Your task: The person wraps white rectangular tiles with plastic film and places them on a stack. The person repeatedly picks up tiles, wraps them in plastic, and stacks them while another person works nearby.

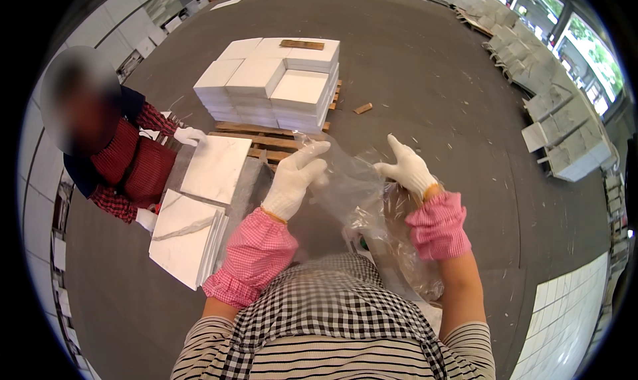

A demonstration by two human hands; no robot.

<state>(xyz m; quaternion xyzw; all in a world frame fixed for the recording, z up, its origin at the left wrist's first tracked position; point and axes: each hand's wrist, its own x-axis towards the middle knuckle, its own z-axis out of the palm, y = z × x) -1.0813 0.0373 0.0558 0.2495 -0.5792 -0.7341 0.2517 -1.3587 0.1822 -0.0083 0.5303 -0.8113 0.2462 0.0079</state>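
Gripping a clear plastic bag (359, 194), left hand (292, 181) and right hand (409, 169) (both gloved) raised.

Thin, clear plastic bag (362, 194), glossy and crinkled. Knitted white cloth gloves cover the left hand (292, 181) and right hand (409, 169). Far left, smooth marble-look tiles (216, 167); beyond, a rough wooden pallet (266, 137) on matt grey floor (432, 81).

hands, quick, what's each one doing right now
left hand: gloved, gripping the clear plastic bag at its edge.
right hand: gloved, fingers spread, touching the same bag; grip cannot be told.
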